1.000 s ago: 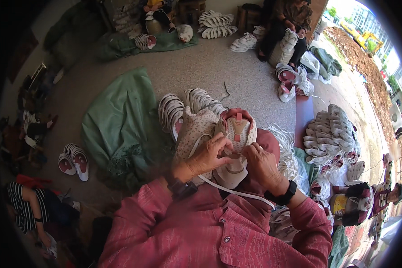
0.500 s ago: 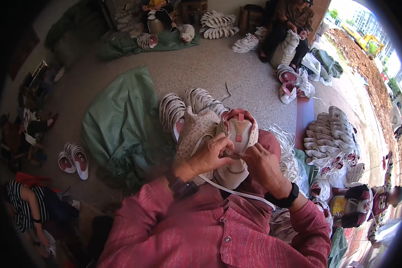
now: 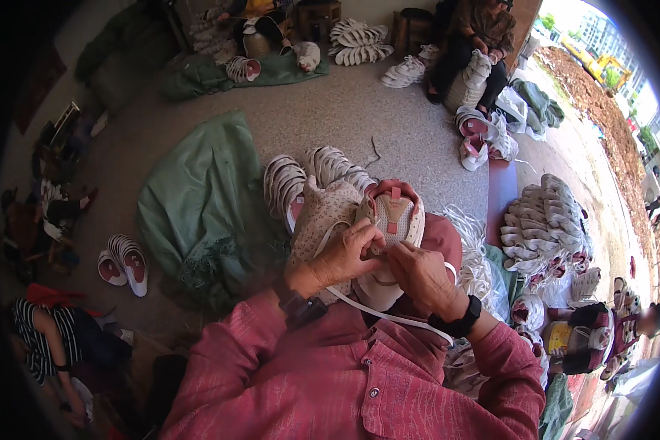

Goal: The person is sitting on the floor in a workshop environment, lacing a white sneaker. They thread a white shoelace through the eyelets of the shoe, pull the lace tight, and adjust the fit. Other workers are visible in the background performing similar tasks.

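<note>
A beige and pink sneaker (image 3: 399, 209) sits in front of me, its pink-lined opening pointing away. My left hand (image 3: 348, 253) is closed on the left side of the sneaker, thumb and forefinger near the lace holes. Close beside it, my right hand (image 3: 420, 275) pinches at the lower lacing area; the lace tip between its fingers is hidden. A white shoelace (image 3: 389, 315) loops past my left wrist and across below the shoe, and a short loop shows right of my right hand. Under the left hand lies a patterned beige cloth (image 3: 319, 213).
Rows of nested sneakers (image 3: 286, 183) stand just beyond the cloth. Loose white laces (image 3: 466, 253) hang to the right, near a large sneaker pile (image 3: 543, 227). A green tarp (image 3: 198, 191) lies left. Other people (image 3: 480, 44) sit around with shoes.
My right hand has shifted slightly left over the shoe's lacing area. A lace loop now shows beside it on the right. My left hand stays nearly in place.
</note>
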A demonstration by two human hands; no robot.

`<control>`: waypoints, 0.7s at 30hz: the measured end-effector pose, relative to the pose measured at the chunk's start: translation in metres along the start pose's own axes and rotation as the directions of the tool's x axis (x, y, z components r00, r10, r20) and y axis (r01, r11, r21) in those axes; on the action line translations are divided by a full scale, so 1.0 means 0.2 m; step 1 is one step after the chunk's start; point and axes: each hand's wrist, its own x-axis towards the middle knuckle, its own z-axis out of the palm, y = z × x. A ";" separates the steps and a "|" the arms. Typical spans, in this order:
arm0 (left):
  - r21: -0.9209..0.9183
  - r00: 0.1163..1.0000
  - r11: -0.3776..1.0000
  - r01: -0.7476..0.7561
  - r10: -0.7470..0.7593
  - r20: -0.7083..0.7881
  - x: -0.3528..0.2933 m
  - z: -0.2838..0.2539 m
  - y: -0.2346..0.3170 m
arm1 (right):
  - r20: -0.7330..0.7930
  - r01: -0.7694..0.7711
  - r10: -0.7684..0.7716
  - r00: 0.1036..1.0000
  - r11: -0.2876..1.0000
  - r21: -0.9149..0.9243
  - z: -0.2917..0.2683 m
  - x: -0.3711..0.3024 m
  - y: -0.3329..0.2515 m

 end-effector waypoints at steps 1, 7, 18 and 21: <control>-0.007 1.000 1.000 -0.004 0.004 -0.006 -0.01 0.00 0.00 | -0.046 0.010 -0.012 0.999 0.999 -0.044 -0.04 0.02 -0.02; -0.055 0.999 0.998 -0.024 0.022 -0.030 -0.01 0.00 0.02 | 0.014 0.062 -0.061 0.998 0.995 -0.076 -0.05 0.06 0.01; 0.027 0.995 0.997 -0.074 0.076 -0.067 0.00 0.02 0.03 | 0.041 0.175 -0.178 0.983 0.982 0.074 -0.06 0.03 0.16; 0.096 0.984 0.987 -0.126 0.137 -0.117 0.00 0.06 0.02 | -0.014 0.204 -0.204 0.979 0.976 0.075 -0.03 0.01 0.16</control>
